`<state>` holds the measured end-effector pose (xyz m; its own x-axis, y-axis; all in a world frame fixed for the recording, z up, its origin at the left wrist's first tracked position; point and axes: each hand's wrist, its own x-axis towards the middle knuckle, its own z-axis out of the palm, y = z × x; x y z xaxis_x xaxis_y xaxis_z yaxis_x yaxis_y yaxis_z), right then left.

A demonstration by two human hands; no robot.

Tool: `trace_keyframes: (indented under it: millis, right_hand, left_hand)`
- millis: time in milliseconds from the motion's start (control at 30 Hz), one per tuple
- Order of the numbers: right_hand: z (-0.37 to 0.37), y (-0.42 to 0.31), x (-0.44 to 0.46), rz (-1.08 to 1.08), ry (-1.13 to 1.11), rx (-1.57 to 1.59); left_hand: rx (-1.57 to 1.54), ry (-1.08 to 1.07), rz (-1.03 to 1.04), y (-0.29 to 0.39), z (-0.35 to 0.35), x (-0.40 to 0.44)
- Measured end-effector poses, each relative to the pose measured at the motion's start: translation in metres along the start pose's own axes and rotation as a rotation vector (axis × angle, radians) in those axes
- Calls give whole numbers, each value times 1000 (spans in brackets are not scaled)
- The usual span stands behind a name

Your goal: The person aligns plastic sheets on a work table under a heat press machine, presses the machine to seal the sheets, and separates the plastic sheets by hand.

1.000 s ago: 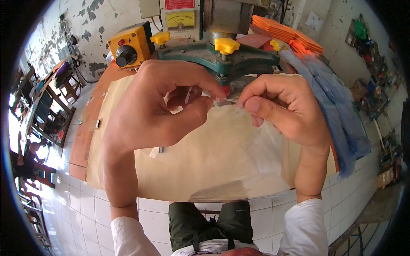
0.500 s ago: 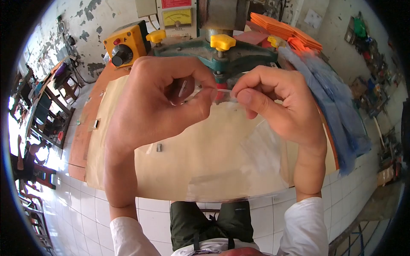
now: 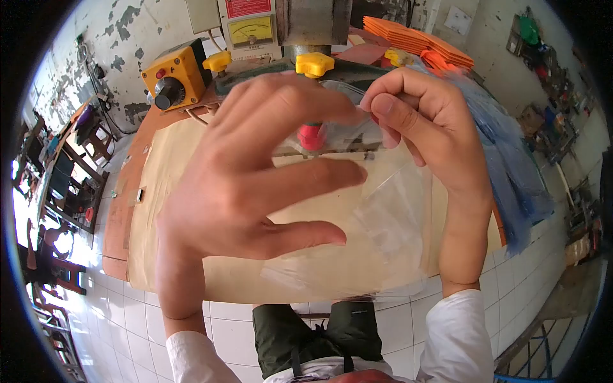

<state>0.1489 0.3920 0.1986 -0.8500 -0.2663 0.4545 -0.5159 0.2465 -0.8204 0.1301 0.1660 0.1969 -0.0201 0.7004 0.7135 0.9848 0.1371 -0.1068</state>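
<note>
My left hand (image 3: pixel 255 172) is slightly blurred, its fingers spread apart over the middle of the table, and I see nothing held in it. To its right, my right hand (image 3: pixel 434 121) pinches the edge of a thin clear plastic film (image 3: pixel 348 89) between thumb and forefinger. The film is see-through, so its full outline is hard to make out. Behind the left hand's fingers shows a red round part (image 3: pixel 311 135) under the machine. A clear plastic sheet (image 3: pixel 396 223) lies on the tan table covering (image 3: pixel 306 281).
At the back stands a machine with a dark green frame and yellow knobs (image 3: pixel 314 64). A yellow control box (image 3: pixel 175 76) and a meter (image 3: pixel 251 32) are at back left. Orange folded pieces (image 3: pixel 415 41) are stacked at back right. Blue translucent sheets (image 3: pixel 507 159) drape over the right edge.
My left hand has let go of the clear plastic and opened, fingers spreading. My right hand still pinches the plastic, slightly higher. The view has shifted slightly.
</note>
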Motion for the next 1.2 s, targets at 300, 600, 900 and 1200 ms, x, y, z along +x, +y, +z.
trace_keyframes:
  millis: [300,600,900,1200]
  right_hand:
    - [-3,-1,-2,-18,-4,41]
    - [-6,-2,-2,-14,-3,25]
    - [-8,5,0,-37,41,22]
    - [-6,0,-2,-100,125,56]
  left_hand:
    - [160,-9,120,3,11,0]
    - [272,74,218,5,17,1]
    - [390,135,276,8,25,-2]
    - [468,348,144,13,15,0]
